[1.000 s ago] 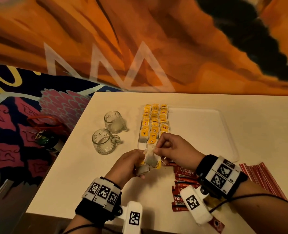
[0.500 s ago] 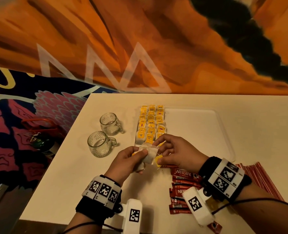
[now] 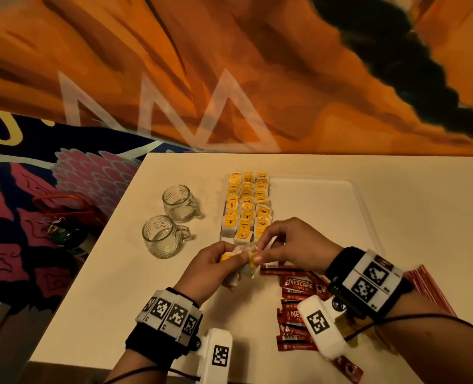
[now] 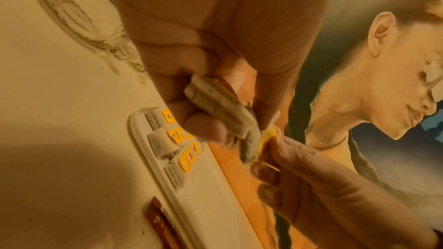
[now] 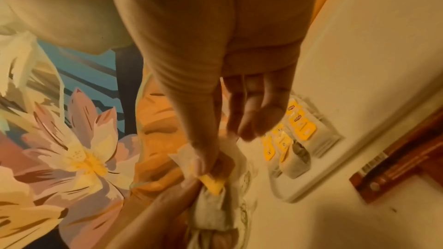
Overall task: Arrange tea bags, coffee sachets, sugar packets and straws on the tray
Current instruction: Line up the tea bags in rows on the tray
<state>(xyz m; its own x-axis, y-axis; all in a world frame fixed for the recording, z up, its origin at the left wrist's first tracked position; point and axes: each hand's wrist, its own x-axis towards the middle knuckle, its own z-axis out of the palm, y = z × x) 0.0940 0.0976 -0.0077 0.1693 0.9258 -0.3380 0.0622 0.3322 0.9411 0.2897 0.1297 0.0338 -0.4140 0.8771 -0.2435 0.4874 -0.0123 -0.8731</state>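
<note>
My left hand (image 3: 218,266) grips a small bunch of tea bags (image 4: 223,109) just in front of the white tray (image 3: 326,189). My right hand (image 3: 271,245) pinches the yellow tag (image 5: 212,184) of one bag in that bunch. Three rows of tea bags with yellow tags (image 3: 246,206) lie along the tray's left side. Red coffee sachets (image 3: 296,286) lie scattered on the table under my right wrist. Red straws (image 3: 429,289) lie at the right, partly hidden by my right forearm. No sugar packets are visible.
Two empty glass mugs (image 3: 164,235) (image 3: 180,199) stand left of the tray. The white table (image 3: 410,176) ends at the left and near edges; a painted wall rises behind it. The tray's middle and right part hold nothing.
Both hands have drifted slightly toward me and lower, staying together. The right hand's pinch has shifted from the bag's top onto a yellow tag at the bunch.
</note>
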